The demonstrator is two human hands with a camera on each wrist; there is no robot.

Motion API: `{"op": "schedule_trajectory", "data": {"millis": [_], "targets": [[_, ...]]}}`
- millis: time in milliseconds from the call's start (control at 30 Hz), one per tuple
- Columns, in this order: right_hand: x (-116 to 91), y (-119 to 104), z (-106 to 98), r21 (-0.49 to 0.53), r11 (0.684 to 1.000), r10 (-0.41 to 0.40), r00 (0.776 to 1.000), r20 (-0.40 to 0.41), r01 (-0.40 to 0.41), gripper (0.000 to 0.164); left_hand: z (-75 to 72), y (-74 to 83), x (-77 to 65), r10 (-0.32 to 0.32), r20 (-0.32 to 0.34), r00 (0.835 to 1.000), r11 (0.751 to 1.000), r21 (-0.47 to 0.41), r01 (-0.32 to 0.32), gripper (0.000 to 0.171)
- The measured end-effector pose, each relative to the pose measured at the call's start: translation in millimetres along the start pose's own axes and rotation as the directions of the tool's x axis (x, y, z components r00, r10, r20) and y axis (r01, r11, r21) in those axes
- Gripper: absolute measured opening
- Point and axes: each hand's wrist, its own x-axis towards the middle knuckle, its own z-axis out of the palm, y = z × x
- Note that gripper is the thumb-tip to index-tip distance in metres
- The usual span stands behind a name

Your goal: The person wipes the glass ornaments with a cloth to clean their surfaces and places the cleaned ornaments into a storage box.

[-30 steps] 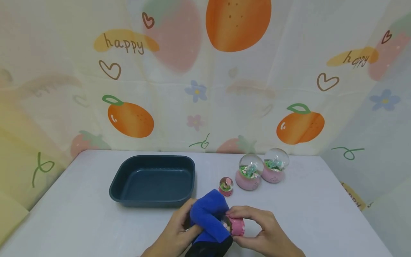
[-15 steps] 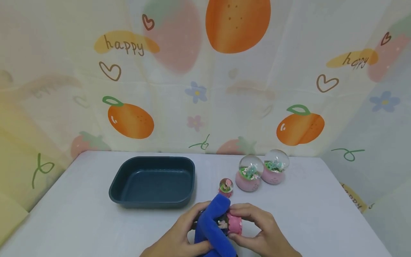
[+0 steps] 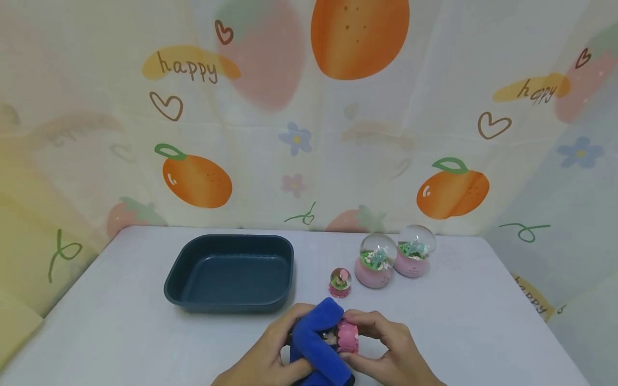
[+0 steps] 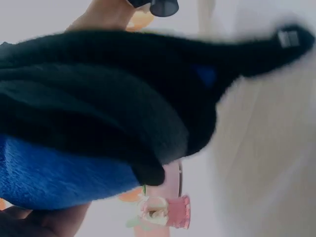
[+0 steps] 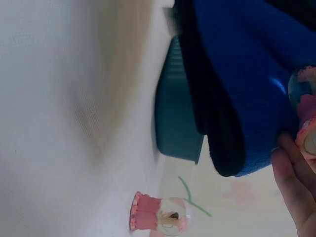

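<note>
My left hand (image 3: 272, 348) grips a blue cloth with a black underside (image 3: 314, 343), folded around the glass end of a small snow globe (image 3: 348, 336). That globe lies sideways, its pink scalloped base pointing right. Thumb and fingers of my right hand (image 3: 393, 343) pinch the base. In the right wrist view the globe (image 5: 307, 111) shows against the blue side of the cloth (image 5: 232, 74). The left wrist view is mostly filled by the cloth's dark side (image 4: 108, 98). Just beyond the hands, a similar small snow globe (image 3: 340, 282) stands upright on the table.
Two larger snow globes with pink bases, a nearer one (image 3: 374, 271) and a farther one (image 3: 412, 262), stand at the back right. A dark teal rectangular tray (image 3: 229, 307) sits left of centre on the white table (image 3: 120, 343). A fruit-print curtain (image 3: 260, 171) hangs behind.
The cloth has been refolded over the globe, and its black part now shows less from above. The pink base and my right hand have shifted slightly left. The standing globes and tray stay put.
</note>
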Motion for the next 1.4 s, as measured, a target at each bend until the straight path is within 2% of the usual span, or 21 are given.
{"op": "schedule_trajectory", "data": {"millis": [67,133,233,333,433,500,533,633,700,767,800,900,1033,1133,1200,1267,1333,1400], "targets": [[0,0,1,0.004,1.000,0.001,1.000,0.009,-0.001,0.057,-0.2,-3.5,0.1,0.109,-0.021,0.994,0.994,0.006,-0.109,0.048],[0,1,1,0.009,1.000,-0.008,1.000,0.009,0.007,0.056,-0.9,-6.7,0.9,0.205,-0.043,0.978,0.979,0.012,-0.204,0.045],[1,2,0,0.010,1.000,-0.015,1.000,0.012,0.015,0.055,-2.4,-9.7,2.0,0.293,-0.079,0.953,0.956,0.035,-0.291,0.043],[1,1,-2,0.024,1.000,-0.002,0.999,0.034,0.001,0.054,-3.6,-10.0,1.8,0.310,-0.143,0.940,0.951,0.044,-0.307,0.041],[1,0,-3,0.050,0.999,0.016,0.998,0.066,-0.019,0.052,-4.6,-9.0,0.9,0.284,-0.200,0.938,0.958,0.028,-0.284,0.040],[1,-1,-3,0.064,0.998,0.022,0.997,0.077,-0.027,0.052,-5.7,-8.1,0.6,0.274,-0.207,0.939,0.961,0.016,-0.277,0.041],[1,-1,-3,0.068,0.997,0.023,0.997,0.077,-0.028,0.052,-6.4,-7.5,0.3,0.259,-0.199,0.945,0.965,0.005,-0.264,0.042],[1,-2,-3,0.063,0.997,0.043,0.997,0.065,-0.047,0.054,-8.1,-5.5,-0.6,0.177,-0.127,0.976,0.983,-0.031,-0.182,0.050],[0,-3,-3,0.049,0.997,0.056,0.997,0.055,-0.059,0.056,-8.3,-3.7,-1.6,0.083,-0.075,0.994,0.995,-0.052,-0.087,0.057],[0,-4,-2,0.041,0.996,0.079,0.996,0.047,-0.081,0.056,-7.9,-3.1,-2.0,0.038,-0.040,0.998,0.999,-0.038,-0.039,0.062],[0,-4,-2,0.040,0.994,0.096,0.994,0.044,-0.097,0.056,-7.5,-3.0,-1.9,0.041,-0.035,0.999,0.999,-0.025,-0.042,0.062],[-1,-5,-1,0.054,0.992,0.109,0.993,0.047,-0.111,0.056,-7.0,-4.3,-0.8,0.134,-0.058,0.989,0.991,0.013,-0.133,0.056],[-1,-4,-1,0.091,0.988,0.123,0.991,0.060,-0.128,0.054,-7.1,-8.1,1.5,0.293,-0.106,0.950,0.956,0.053,-0.289,0.043],[0,-5,-2,0.093,0.986,0.135,0.989,0.065,-0.141,0.052,-7.9,-9.9,2.3,0.359,-0.142,0.922,0.933,0.089,-0.350,0.036],[1,-6,-3,0.092,0.981,0.164,0.984,0.070,-0.170,0.049,-8.9,-10.2,2.3,0.391,-0.165,0.905,0.919,0.124,-0.374,0.034],[1,-7,-3,0.088,0.978,0.181,0.981,0.073,-0.187,0.048,-10.0,-9.6,1.9,0.407,-0.178,0.896,0.911,0.147,-0.385,0.033],[2,-7,-3,0.085,0.979,0.177,0.982,0.068,-0.183,0.047,-10.8,-8.7,1.3,0.406,-0.181,0.896,0.911,0.159,-0.381,0.033],[2,-6,-4,0.084,0.986,0.143,0.988,0.050,-0.146,0.050,-11.3,-8.1,0.6,0.386,-0.169,0.907,0.920,0.151,-0.363,0.037]]}}
